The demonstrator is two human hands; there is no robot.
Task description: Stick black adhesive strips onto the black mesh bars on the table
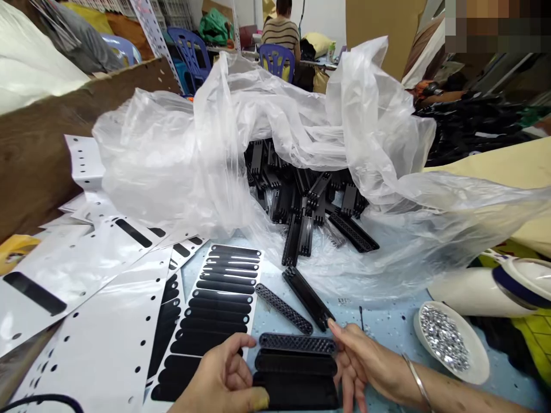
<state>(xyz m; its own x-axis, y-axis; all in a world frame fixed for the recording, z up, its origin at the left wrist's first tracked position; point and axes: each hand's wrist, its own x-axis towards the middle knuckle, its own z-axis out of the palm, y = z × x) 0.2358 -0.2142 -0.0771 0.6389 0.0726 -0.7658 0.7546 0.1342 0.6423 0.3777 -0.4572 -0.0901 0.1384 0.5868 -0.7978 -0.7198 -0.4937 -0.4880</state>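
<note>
My left hand is at the bottom middle, its index finger and thumb apart and the other fingers curled. Its thumb touches the left end of a wide black plastic piece. Above that piece lie a narrower black strip and a lattice-patterned black strip. My right hand, fingers spread, rests at the right ends of this row. Its thumb tip meets the near end of a slanted black channel piece. Another lattice strip lies beside that.
A clear plastic bag spills many black plastic pieces. At left lie a sheet of black stickers and white punched sheets. A bowl of small silvery parts stands right, near a white container. A person sits behind.
</note>
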